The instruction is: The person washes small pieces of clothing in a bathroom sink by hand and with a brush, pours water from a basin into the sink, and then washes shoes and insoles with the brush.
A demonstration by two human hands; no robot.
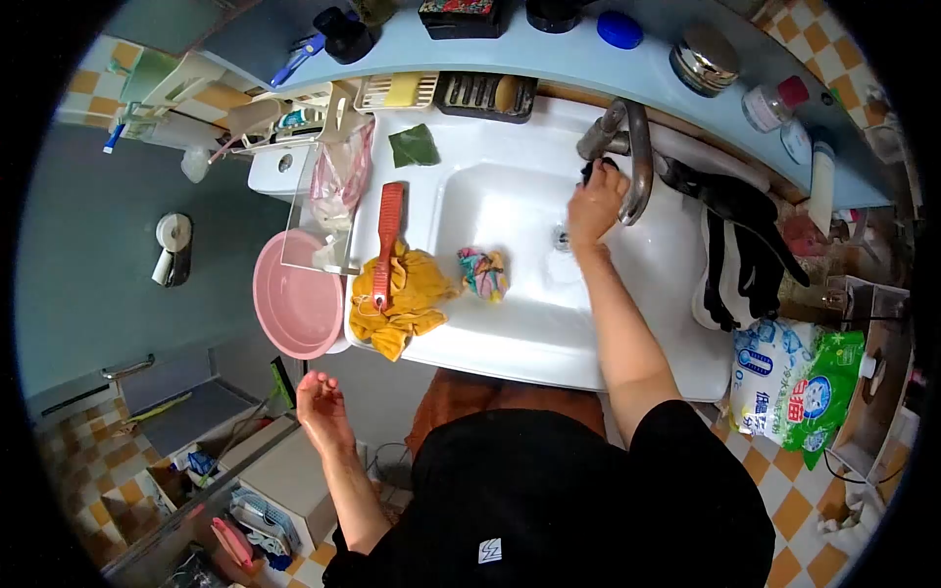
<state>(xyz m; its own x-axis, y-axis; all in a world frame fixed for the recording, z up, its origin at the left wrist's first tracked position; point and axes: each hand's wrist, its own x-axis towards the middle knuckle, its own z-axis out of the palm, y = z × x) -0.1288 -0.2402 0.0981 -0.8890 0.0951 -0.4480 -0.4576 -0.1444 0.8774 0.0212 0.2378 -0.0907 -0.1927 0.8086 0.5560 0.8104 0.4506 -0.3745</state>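
My right hand [598, 204] is in the white sink [534, 333], beside the base of the metal faucet [639, 162]. Its fingers are closed on a small black thing [600, 169], mostly hidden, so I cannot tell its kind. Off the counter's front left, my left hand [325, 404] hangs in the air with nothing in it, its fingers loosely bent and apart. A crumpled multicoloured cloth [482, 273] lies at the basin's left edge. Left of it, a red-handled brush [389, 230] rests across a yellow cloth [417, 284].
A pink basin [297, 304] stands left of the counter. Black and white gloves [740, 245] lie at the right, above a green and white detergent bag [799, 387]. Soap racks [485, 96] and a green pad [415, 146] sit at the back, under a shelf [569, 61] with jars.
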